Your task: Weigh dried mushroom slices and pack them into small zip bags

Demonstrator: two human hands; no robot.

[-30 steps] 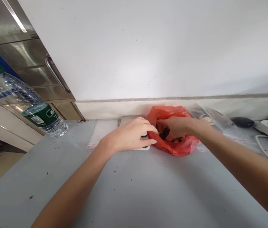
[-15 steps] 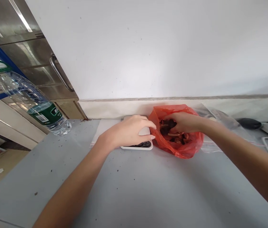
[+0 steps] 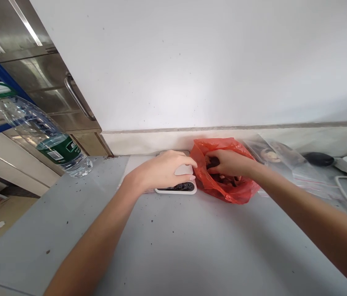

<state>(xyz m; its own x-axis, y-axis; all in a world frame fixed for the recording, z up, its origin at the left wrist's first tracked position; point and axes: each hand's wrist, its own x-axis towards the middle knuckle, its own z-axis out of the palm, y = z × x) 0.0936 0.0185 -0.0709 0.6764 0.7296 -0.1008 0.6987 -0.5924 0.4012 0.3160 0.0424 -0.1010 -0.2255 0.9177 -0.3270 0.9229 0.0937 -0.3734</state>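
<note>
1. My left hand reaches over a white scale, with its thumb and fingers spread apart beside the rim of the red plastic bag; I cannot tell whether they touch it.
2. My right hand is inside the bag's open mouth, its fingers and thumb pinching a dark brown piece. More brown pieces lie below it in the bag.
3. The bag sits on the grey surface, just right of the scale and near the wall.
4. The scale's black button panel shows below my left hand.
5. To the right of the bag lie clear plastic bags, with a black object beyond them.
6. A water bottle with a green label stands at my left.
</note>
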